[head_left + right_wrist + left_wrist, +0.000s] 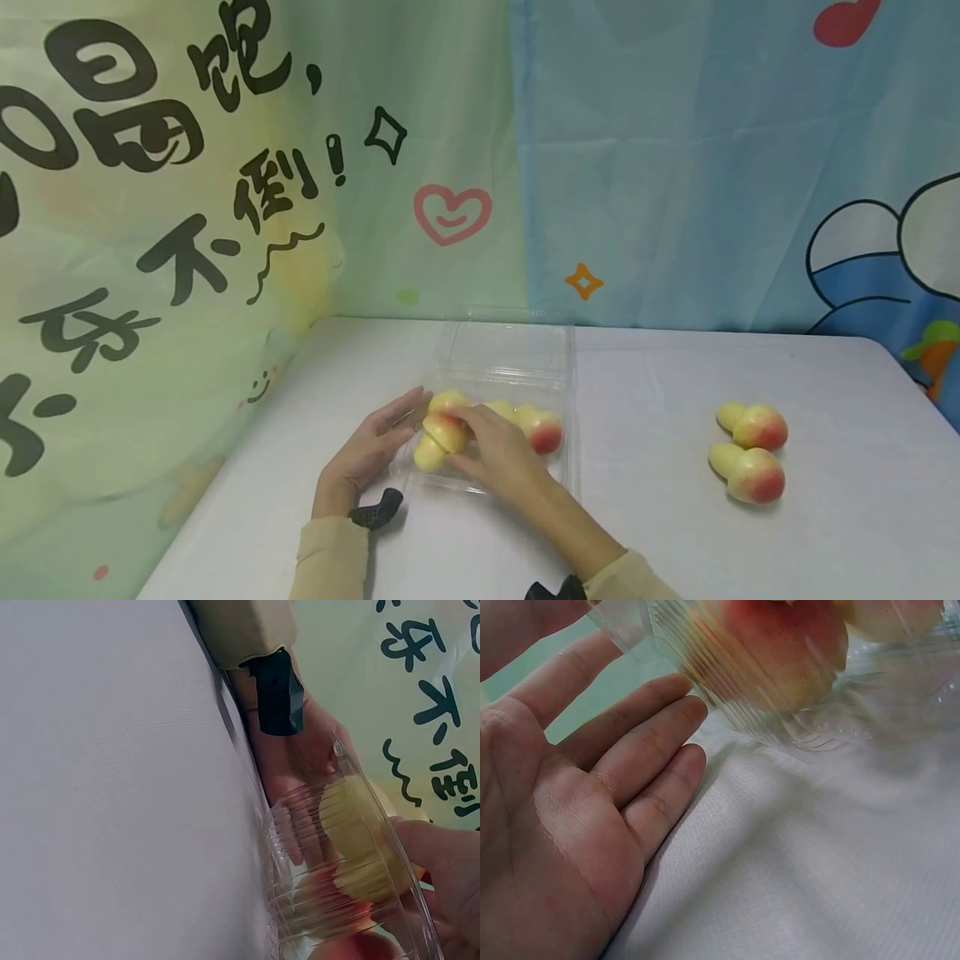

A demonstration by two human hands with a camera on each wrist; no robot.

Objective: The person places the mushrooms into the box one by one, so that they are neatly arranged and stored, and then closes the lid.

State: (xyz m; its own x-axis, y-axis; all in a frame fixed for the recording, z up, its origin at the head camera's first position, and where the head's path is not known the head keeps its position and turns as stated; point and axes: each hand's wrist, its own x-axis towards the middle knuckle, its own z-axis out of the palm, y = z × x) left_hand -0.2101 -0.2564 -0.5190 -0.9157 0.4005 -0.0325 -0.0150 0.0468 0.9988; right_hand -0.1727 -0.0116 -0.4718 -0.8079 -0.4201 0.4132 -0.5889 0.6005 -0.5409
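In the head view, the right hand (508, 454) pinches a smooth, pear-shaped fruit (446, 435) between thumb and fingers, over a clear box (567, 467). The left wrist view shows the left hand (570, 802) with fingers nearly straight beside ridged plastic, above the woven white counter (780, 870). In the right wrist view, the thumb (427, 841) meets rounded yellow flesh behind the glossy wall (375, 802).

Fruits (543, 432) in container (565, 469); fruit pair (756, 457) farther right.

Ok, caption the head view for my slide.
Right hand holding a yellow-red gourd-shaped piece at an open clear box, left hand beside it, two similar pieces on the table.
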